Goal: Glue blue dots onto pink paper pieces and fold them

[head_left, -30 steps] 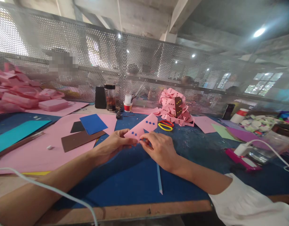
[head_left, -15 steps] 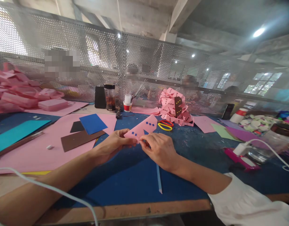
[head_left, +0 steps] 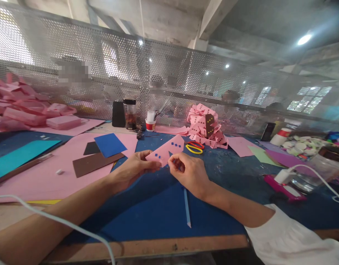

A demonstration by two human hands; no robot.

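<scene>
My left hand (head_left: pixel 135 165) pinches the left end of a pink paper piece (head_left: pixel 165 148) between thumb and fingers. Small blue squares are stuck on the paper in two groups, and a notch shows at its right side. Close by the notch, my right hand (head_left: pixel 190 175) has its thumb and fingertips pressed together; whether something tiny is between them is hidden. Below that hand, a pale blue pencil-like stick (head_left: pixel 187 209) lies on the blue tabletop (head_left: pixel 147 217). Yellow-and-red-handled scissors (head_left: pixel 195 148) rest just beyond the paper.
A heap of dotted pink paper pieces (head_left: pixel 204 125) stands behind the scissors. On the left lie a pink sheet (head_left: pixel 48 180), a blue card (head_left: pixel 110 144) and a brown card (head_left: pixel 89 165). A jar (head_left: pixel 310 173) and magenta device (head_left: pixel 284 187) sit right. A white cable (head_left: pixel 61 221) crosses my left forearm.
My right hand has drawn slightly right and down from the paper, uncovering more of its right edge and notch. The left hand keeps its hold on the paper.
</scene>
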